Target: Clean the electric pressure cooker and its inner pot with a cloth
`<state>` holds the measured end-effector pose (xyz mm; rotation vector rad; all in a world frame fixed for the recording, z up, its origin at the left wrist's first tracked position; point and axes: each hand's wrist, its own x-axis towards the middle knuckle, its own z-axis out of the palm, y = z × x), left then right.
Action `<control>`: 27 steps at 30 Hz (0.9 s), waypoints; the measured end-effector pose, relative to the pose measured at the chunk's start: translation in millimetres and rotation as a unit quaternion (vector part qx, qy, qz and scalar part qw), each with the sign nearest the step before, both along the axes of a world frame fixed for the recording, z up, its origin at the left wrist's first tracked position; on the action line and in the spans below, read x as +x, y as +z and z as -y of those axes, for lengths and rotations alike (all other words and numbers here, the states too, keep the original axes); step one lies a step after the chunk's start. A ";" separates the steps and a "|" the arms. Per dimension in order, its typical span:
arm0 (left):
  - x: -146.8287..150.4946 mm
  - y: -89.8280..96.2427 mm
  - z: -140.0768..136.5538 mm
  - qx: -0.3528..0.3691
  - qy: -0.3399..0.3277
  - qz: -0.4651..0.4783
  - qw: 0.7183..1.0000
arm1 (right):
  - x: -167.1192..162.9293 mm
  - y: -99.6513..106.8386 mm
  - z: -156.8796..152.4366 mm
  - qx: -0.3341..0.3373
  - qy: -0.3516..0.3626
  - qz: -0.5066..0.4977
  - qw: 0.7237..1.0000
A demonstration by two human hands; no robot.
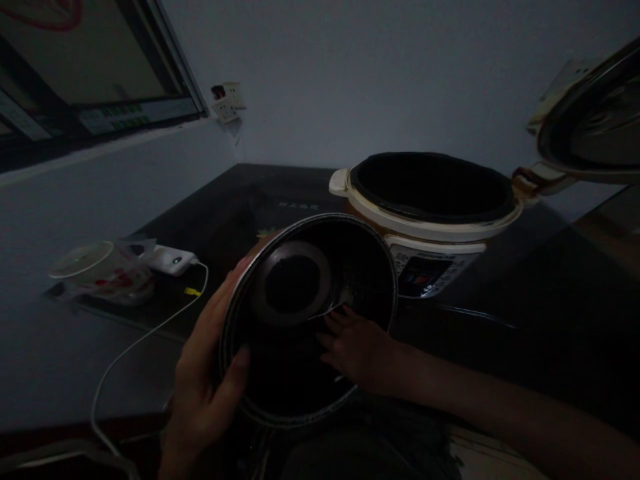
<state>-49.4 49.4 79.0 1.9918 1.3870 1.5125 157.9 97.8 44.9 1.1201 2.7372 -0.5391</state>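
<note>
My left hand (205, 380) is wrapped round the left side of a dark inner pot (310, 417), with the thumb over the rim and the fingers behind the outer wall. The pot is tilted, its mouth facing me, and its round bottom shows a paler ring. My right hand (357, 347) reaches inside over the lower right rim. Its fingers are bent against the inner wall, by a thin pale edge. Whatever they hold there is too dark to make out. Just behind the pot stands an electric pressure cooker (433, 230) with its lid (595, 127) swung up.
A bowl in a plastic bag (105, 270) sits on the left of the dark counter (220, 207). Beside it lies a white charger-like block (173, 260) with a white cable (135, 347) hanging down. Wall sockets (227, 100) are near the window at the back.
</note>
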 end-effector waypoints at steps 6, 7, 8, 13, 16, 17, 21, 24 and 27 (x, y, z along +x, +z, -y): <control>8.6 10.3 -2.8 0.044 -0.097 -0.066 0.992 | -27.3 4.1 26.7 -0.166 -0.002 -0.330 0.929; 9.0 10.4 -2.9 0.044 -0.095 -0.064 0.992 | -31.2 6.1 29.5 -0.190 -0.008 -0.378 0.906; 9.0 9.8 -2.9 0.044 -0.089 -0.060 0.993 | -34.0 7.9 32.2 -0.207 -0.013 -0.414 0.886; 4.9 3.5 -1.1 0.031 -0.052 -0.029 0.998 | -22.2 7.3 38.1 -0.164 -0.002 -0.348 0.923; 1.8 2.2 -0.3 0.038 -0.049 -0.027 0.998 | 1.1 2.9 30.4 -0.070 0.013 -0.204 0.976; 1.1 2.2 -0.2 0.040 -0.049 -0.030 0.998 | 8.6 1.9 26.4 -0.035 0.008 -0.152 0.988; 0.7 1.6 0.1 0.039 -0.062 -0.048 0.996 | 22.4 0.3 14.9 0.049 -0.041 -0.006 0.998; 2.0 -1.4 0.5 0.037 -0.071 -0.043 0.996 | 13.4 -2.5 19.6 0.014 -0.055 -0.026 0.998; 1.9 -6.9 1.7 0.017 -0.054 -0.015 0.998 | -4.3 -6.2 31.2 -0.049 -0.053 -0.136 0.988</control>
